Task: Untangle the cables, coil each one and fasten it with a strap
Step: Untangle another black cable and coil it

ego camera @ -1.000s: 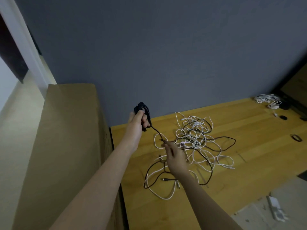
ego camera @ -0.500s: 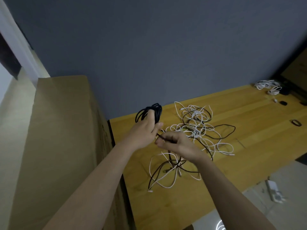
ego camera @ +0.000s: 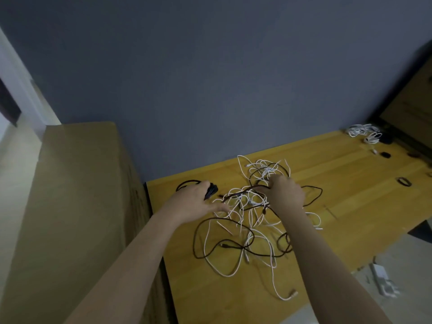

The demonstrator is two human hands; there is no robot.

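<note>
The left hand (ego camera: 195,203) grips a black cable coil (ego camera: 210,191) near the tabletop's (ego camera: 350,206) 9 o'clock edge. The right hand (ego camera: 286,195) pinches strands of the tangled cables (ego camera: 245,225) mid-tabletop. Bare wood lies toward 3 o'clock; white bundles (ego camera: 364,134) sit at the 1 o'clock corner.

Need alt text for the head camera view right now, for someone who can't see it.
Left hand holds a coiled black cable low over a wooden table, while the right hand grips strands in a tangle of white and black cables.
</note>
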